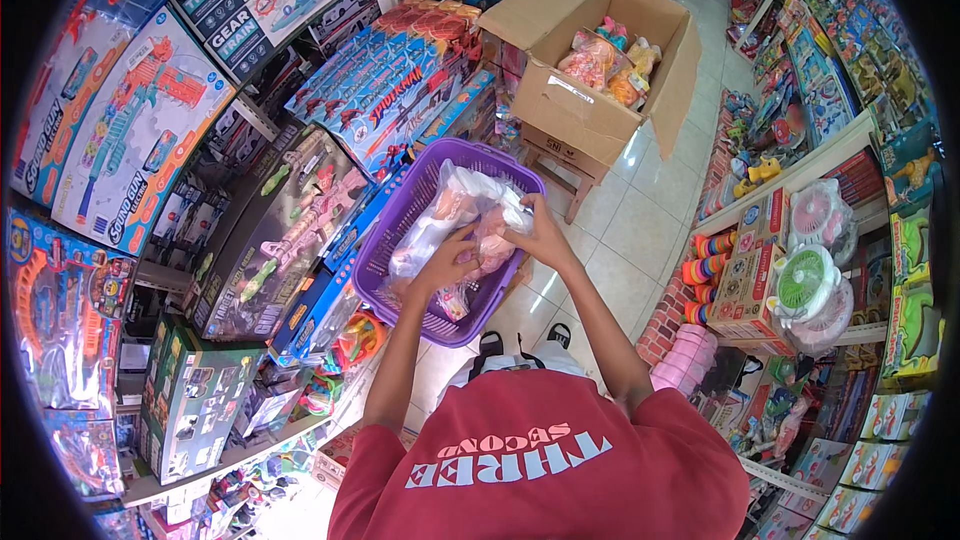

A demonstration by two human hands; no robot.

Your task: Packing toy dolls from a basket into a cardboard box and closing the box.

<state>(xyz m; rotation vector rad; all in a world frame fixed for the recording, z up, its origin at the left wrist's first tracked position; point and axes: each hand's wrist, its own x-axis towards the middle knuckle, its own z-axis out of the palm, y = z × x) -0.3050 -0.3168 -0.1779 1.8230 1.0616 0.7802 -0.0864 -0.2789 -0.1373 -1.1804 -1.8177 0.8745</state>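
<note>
A purple plastic basket [372, 262] with perforated walls stands in front of me. Inside it lie soft toys or dolls in clear plastic bags [420, 240], with white and pinkish parts showing. My right hand [541, 234] reaches over the basket's right side, thumb and fingers closed on one bagged pinkish toy [492, 240]. From the left, my left hand [448, 264] touches the same bag; whether its fingers grip the plastic cannot be told. Near the basket's front end, a small colourfully printed packet [453, 303] shows below the left hand.
Beyond the basket, an open cardboard box [577, 112] holding bagged toys rests on a wooden stool [577, 199]. Boxed toys [375, 82] fill the left shelves. Along the right shelf are bagged small fans [806, 277] and pink rolls [686, 356]. A tiled aisle [630, 255] runs between.
</note>
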